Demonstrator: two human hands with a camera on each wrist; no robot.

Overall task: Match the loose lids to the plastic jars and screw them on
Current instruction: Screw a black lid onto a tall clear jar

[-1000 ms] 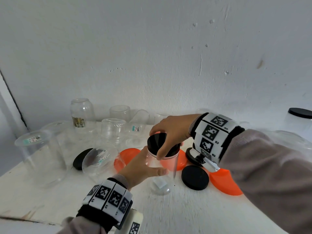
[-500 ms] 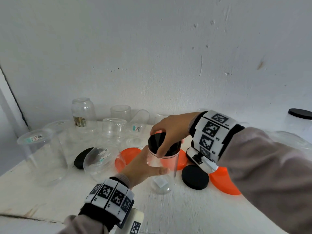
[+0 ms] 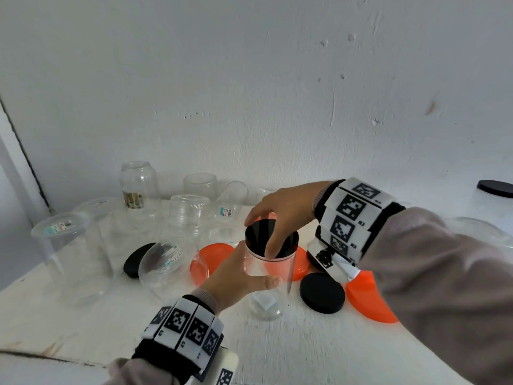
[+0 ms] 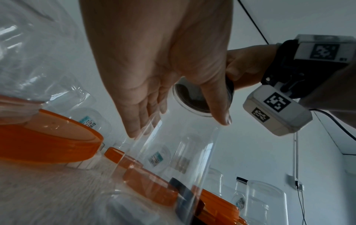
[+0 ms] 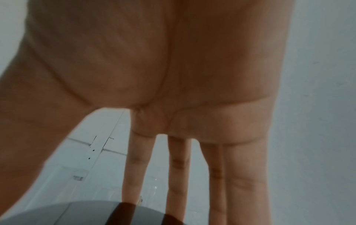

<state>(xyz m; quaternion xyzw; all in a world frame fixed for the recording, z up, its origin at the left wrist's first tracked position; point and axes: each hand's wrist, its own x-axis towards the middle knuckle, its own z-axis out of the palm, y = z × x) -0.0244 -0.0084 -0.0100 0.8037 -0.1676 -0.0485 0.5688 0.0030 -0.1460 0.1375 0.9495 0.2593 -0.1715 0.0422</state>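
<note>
Right hand (image 3: 280, 215) has turned slightly on the black lid (image 3: 270, 240), fingers gripping its rim; left hand (image 3: 238, 276) clasps the clear jar (image 3: 268, 273). Lid apparently tightening.

lid on, both hands at the jar

the left hand (image 3: 236, 279) grips a clear jar (image 3: 268, 276) upright on the white tabletop (image 3: 277, 351). the right hand (image 3: 280, 215) holds its black lid (image 3: 259, 234) from above. orange lids (image 3: 369, 298) and empty jars (image 3: 188, 215) lie around.
</note>
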